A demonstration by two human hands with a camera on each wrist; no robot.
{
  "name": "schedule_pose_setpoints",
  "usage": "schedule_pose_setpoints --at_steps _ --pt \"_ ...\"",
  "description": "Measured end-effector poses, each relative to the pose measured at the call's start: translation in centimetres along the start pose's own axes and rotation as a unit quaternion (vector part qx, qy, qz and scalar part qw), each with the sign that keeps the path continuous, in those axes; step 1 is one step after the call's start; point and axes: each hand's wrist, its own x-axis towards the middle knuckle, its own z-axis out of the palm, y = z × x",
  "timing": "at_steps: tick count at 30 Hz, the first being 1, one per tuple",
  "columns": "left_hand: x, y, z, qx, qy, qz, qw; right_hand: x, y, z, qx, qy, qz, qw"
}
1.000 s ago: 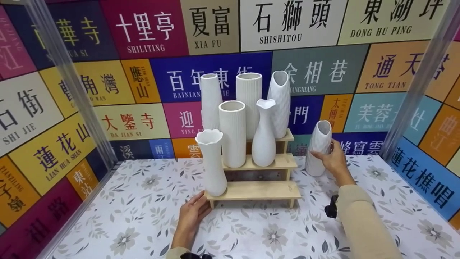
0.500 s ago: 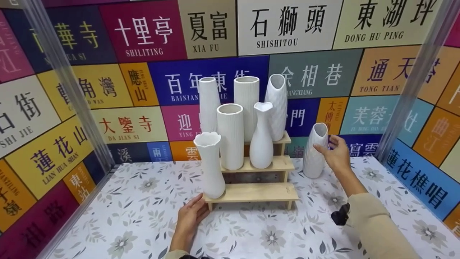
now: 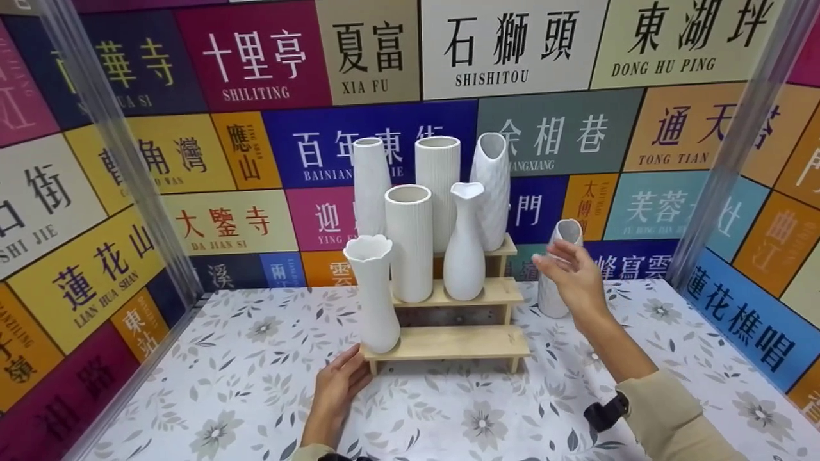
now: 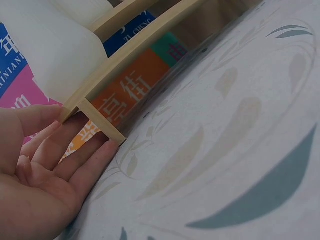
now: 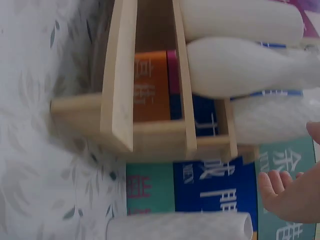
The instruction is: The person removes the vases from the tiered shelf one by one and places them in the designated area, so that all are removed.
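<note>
A three-step wooden display stand (image 3: pixel 461 342) bears several white vases. My left hand (image 3: pixel 336 390) grips the left end of its lowest step; in the left wrist view the thumb lies at the board's corner and the fingertips touch the leg (image 4: pixel 102 121). Just above that hand, a vase with a scalloped rim (image 3: pixel 373 301) stands on the same step. My right hand (image 3: pixel 576 285) is held up with fingers extended and nothing in it. It partly hides a slant-mouthed textured vase (image 3: pixel 549 301), upright on the table right of the stand; in the right wrist view hand and vase are apart.
The middle step carries a ribbed cylinder vase (image 3: pixel 410 256) and a narrow-necked vase (image 3: pixel 465 262). Three taller vases, including a ribbed one (image 3: pixel 438 166), fill the top step. A wall of coloured signs (image 3: pixel 512 51) rises behind the floral-covered table (image 3: pixel 269 384).
My right hand has let go of the textured vase, drawn back right, then swung left across the front of it. The vase stays on the table. My left hand keeps its place.
</note>
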Motion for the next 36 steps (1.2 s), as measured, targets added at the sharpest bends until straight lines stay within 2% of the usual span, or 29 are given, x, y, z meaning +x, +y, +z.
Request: schedule_pose_setpoints --at_steps 8,12,17,23,27,32,36 --pt "-0.1 -0.1 -0.2 0.003 -0.011 0.028 0.9995 -1.4 -0.1 4.1 0.048 -0.015 -0.036 0.9981" --pt "-0.2 -0.2 -0.2 -0.004 -0.013 0.028 0.9995 -2.1 0.2 6.0 0.064 -0.024 -0.044 0.9967" --pt "-0.2 -0.1 -0.2 -0.006 -0.009 0.024 0.9997 -3.3 0.5 8.3 0.088 -0.059 -0.046 0.9933" --pt "-0.3 0.0 0.0 -0.003 -0.011 0.016 0.9998 -4.4 1.0 10.9 0.076 -0.079 -0.059 0.9922" --pt "-0.3 0.1 0.2 -0.001 -0.009 0.015 0.9998 -4.9 1.1 12.4 0.082 -0.107 -0.065 0.9887" --pt "-0.3 0.0 0.0 -0.003 -0.011 0.019 0.9997 -5.6 0.3 14.4 0.097 -0.137 -0.065 0.9837" --pt "-0.3 0.0 -0.2 -0.008 -0.009 0.024 0.9996 -6.0 -0.4 16.2 0.091 -0.161 -0.080 0.9795"
